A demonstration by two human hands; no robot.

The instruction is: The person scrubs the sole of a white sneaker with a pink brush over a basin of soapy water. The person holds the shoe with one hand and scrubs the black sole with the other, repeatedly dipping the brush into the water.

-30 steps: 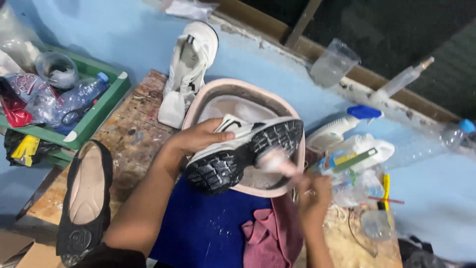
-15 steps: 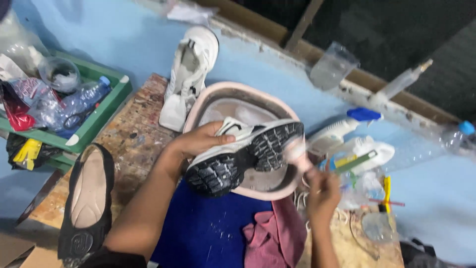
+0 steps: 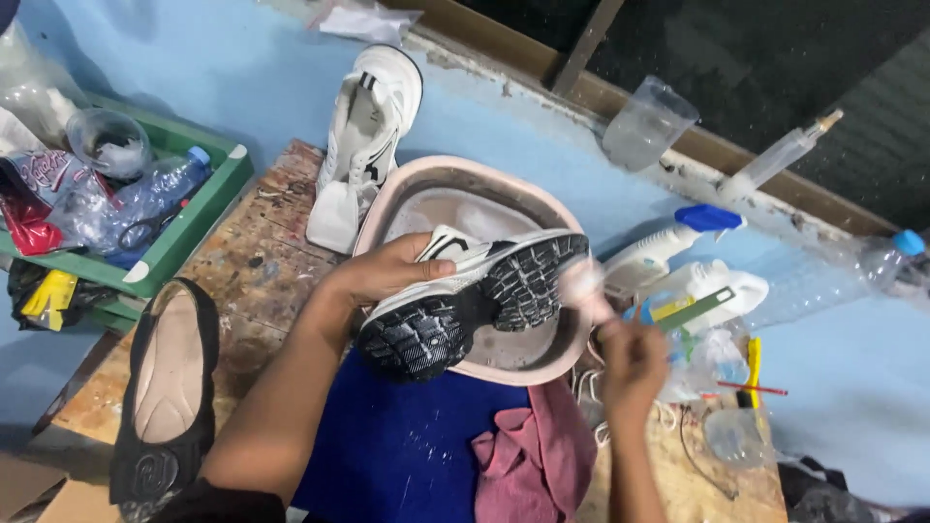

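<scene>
My left hand (image 3: 392, 274) grips a white sneaker (image 3: 475, 300) on its side, black treaded sole turned toward me, over a pink wash basin (image 3: 426, 184) holding soapy water. My right hand (image 3: 632, 360) is closed around a small brush (image 3: 584, 287) whose blurred head touches the toe end of the sole. A second white sneaker (image 3: 368, 126) leans upright against the blue wall behind the basin.
A black flat shoe (image 3: 167, 383) lies at the left on the wooden board. A green tray (image 3: 199, 218) holds bottles and packets. Blue cloth (image 3: 407, 450) and pink rag (image 3: 538, 455) lie in front. Spray bottle (image 3: 668, 242), plastic cup (image 3: 647, 124), syringe (image 3: 780, 155) and clutter crowd the right.
My right hand and the brush have shifted slightly along the toe of the sole. The sneaker has tilted a little in my left hand.
</scene>
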